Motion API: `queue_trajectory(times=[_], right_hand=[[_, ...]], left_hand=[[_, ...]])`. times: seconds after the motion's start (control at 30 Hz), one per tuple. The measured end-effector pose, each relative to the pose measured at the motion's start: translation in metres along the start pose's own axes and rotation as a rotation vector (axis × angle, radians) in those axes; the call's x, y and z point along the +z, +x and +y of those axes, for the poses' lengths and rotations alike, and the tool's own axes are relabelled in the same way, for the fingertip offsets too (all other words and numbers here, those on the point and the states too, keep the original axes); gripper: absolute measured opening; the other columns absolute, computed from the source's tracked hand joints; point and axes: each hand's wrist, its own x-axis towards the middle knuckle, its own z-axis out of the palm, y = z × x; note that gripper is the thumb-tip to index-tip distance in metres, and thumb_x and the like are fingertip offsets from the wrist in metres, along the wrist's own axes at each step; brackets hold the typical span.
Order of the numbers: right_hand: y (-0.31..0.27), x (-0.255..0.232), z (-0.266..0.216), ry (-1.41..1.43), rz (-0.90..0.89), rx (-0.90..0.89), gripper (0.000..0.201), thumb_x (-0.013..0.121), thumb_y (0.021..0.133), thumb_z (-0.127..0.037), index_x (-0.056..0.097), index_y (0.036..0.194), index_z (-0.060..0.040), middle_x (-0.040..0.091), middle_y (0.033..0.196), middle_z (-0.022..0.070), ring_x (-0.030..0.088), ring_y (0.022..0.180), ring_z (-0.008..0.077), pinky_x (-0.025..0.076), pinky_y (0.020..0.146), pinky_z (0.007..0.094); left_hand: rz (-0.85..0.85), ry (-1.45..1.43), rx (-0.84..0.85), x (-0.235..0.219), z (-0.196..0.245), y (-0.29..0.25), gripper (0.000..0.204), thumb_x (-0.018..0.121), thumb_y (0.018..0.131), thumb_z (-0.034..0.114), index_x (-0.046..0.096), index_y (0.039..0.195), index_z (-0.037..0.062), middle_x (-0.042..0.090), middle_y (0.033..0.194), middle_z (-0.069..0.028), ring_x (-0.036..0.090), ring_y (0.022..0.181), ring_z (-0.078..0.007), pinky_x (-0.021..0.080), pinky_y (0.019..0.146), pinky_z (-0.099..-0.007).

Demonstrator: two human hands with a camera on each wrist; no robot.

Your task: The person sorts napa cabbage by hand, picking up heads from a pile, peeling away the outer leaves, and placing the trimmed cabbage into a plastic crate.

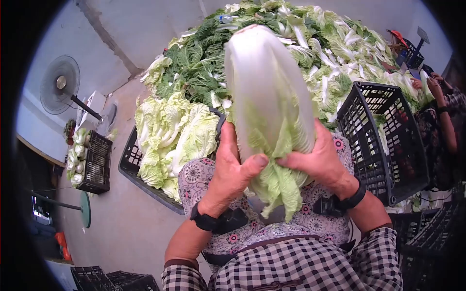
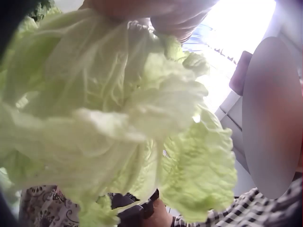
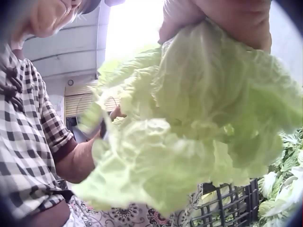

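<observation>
A large napa cabbage (image 1: pixel 272 97) is held up over the lap, its white base pointing away and its leafy green end toward the body. My left hand (image 1: pixel 233 162) grips its left side, thumb laid across the leaves. On the opposite side my right hand (image 1: pixel 320 160) grips it too, its thumb tip close to the left one. Loose leaf ends (image 1: pixel 281 194) hang below both thumbs. In the left wrist view the ruffled leaves (image 2: pixel 199 165) fill most of the picture, and in the right wrist view they droop (image 3: pixel 156 161) under the hand. The fingers behind the cabbage are hidden.
A black crate of cabbages (image 1: pixel 131 160) stands at the left knee, another black crate (image 1: pixel 388 145) at the right. Behind rises a big heap of leaves (image 1: pixel 204 63). A fan (image 1: pixel 60 82) and a smaller filled crate (image 1: pixel 97 162) are farther left. Another person's arm (image 1: pixel 446 116) shows at far right.
</observation>
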Motion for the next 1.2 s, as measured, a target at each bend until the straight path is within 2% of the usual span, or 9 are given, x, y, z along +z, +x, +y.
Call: queue_trajectory(times=[0.1, 0.2, 0.47, 0.67, 0.8, 1.03, 1.07, 1.13, 1.2], right_hand=[[0.001, -0.016, -0.006, 0.163, 0.077, -0.134, 0.060, 0.079, 0.069, -0.010, 0.049, 0.120, -0.0001, 0.064, 0.106, 0.0075, 0.062, 0.094, 0.0150, 0.050, 0.086, 0.0290], [-0.004, -0.062, -0.017, 0.074, 0.226, -0.197, 0.051, 0.076, 0.073, -0.008, 0.051, 0.117, 0.0003, 0.065, 0.104, 0.0092, 0.064, 0.091, 0.0167, 0.052, 0.083, 0.0290], [-0.058, -0.229, -0.042, -0.835, 0.751, -0.307, 0.055, 0.066, 0.077, -0.008, 0.046, 0.127, 0.0022, 0.058, 0.113, 0.0099, 0.057, 0.101, 0.0184, 0.044, 0.089, 0.0280], [-0.110, -0.328, 0.003, -0.953, 0.668, -0.123, 0.068, 0.059, 0.074, -0.009, 0.036, 0.138, -0.0009, 0.048, 0.130, 0.0143, 0.047, 0.119, 0.0238, 0.035, 0.101, 0.0313], [-0.112, -0.344, 0.037, -1.190, 0.651, 0.261, 0.072, 0.060, 0.073, -0.012, 0.033, 0.139, -0.0013, 0.045, 0.135, 0.0170, 0.045, 0.123, 0.0258, 0.035, 0.101, 0.0313], [-0.111, -0.398, 0.113, -0.975, 0.377, 0.556, 0.071, 0.064, 0.078, -0.024, 0.035, 0.137, 0.0034, 0.041, 0.138, 0.0195, 0.041, 0.127, 0.0281, 0.031, 0.106, 0.0358], [-0.109, -0.407, 0.117, -0.868, 0.410, 0.375, 0.066, 0.062, 0.083, -0.026, 0.036, 0.135, 0.0058, 0.042, 0.137, 0.0199, 0.037, 0.129, 0.0287, 0.030, 0.106, 0.0376], [-0.093, -0.405, 0.099, -0.814, 0.500, 0.217, 0.061, 0.059, 0.088, -0.027, 0.036, 0.136, 0.0032, 0.043, 0.136, 0.0176, 0.044, 0.123, 0.0283, 0.035, 0.102, 0.0361], [-0.074, -0.392, 0.059, -0.656, 0.472, 0.381, 0.058, 0.057, 0.090, -0.027, 0.037, 0.136, 0.0013, 0.046, 0.132, 0.0159, 0.048, 0.118, 0.0267, 0.038, 0.099, 0.0347]], left_hand=[[-0.025, 0.065, 0.114, -0.007, -0.012, 0.002, 0.087, 0.072, 0.078, 0.040, 0.025, 0.140, 0.0001, 0.041, 0.135, -0.0180, 0.041, 0.124, -0.0233, 0.037, 0.101, -0.0344], [-0.052, 0.124, -0.113, -0.022, 0.006, 0.004, 0.068, 0.068, 0.081, 0.031, 0.038, 0.133, -0.0003, 0.047, 0.131, -0.0159, 0.045, 0.122, -0.0220, 0.038, 0.100, -0.0340], [0.076, 0.210, -0.054, -0.093, 0.016, -0.007, 0.041, 0.062, 0.086, 0.028, 0.055, 0.114, 0.0004, 0.063, 0.101, -0.0103, 0.062, 0.093, -0.0201, 0.050, 0.081, -0.0327], [0.315, 0.402, -0.016, -0.172, 0.034, -0.022, 0.039, 0.059, 0.089, 0.026, 0.054, 0.118, 0.0004, 0.062, 0.102, -0.0085, 0.061, 0.092, -0.0167, 0.049, 0.079, -0.0297], [0.480, 0.487, -0.173, -0.224, 0.010, -0.038, 0.036, 0.060, 0.088, 0.023, 0.056, 0.117, 0.0015, 0.064, 0.100, -0.0063, 0.060, 0.088, -0.0124, 0.048, 0.075, -0.0264], [0.231, 0.877, -0.508, -0.297, -0.056, -0.071, 0.046, 0.066, 0.081, 0.024, 0.056, 0.117, -0.0043, 0.064, 0.106, -0.0172, 0.062, 0.097, -0.0258, 0.047, 0.086, -0.0340], [0.209, 0.928, -0.554, -0.305, -0.066, -0.073, 0.048, 0.067, 0.079, 0.025, 0.056, 0.116, -0.0042, 0.064, 0.106, -0.0177, 0.062, 0.097, -0.0264, 0.047, 0.086, -0.0342], [0.149, 1.027, -0.639, -0.317, -0.082, -0.072, 0.051, 0.068, 0.076, 0.026, 0.057, 0.116, -0.0041, 0.063, 0.107, -0.0187, 0.061, 0.097, -0.0277, 0.047, 0.086, -0.0346], [0.072, 1.120, -0.725, -0.318, -0.090, -0.063, 0.059, 0.070, 0.072, 0.028, 0.054, 0.120, -0.0023, 0.063, 0.107, -0.0188, 0.061, 0.097, -0.0290, 0.047, 0.085, -0.0350]])
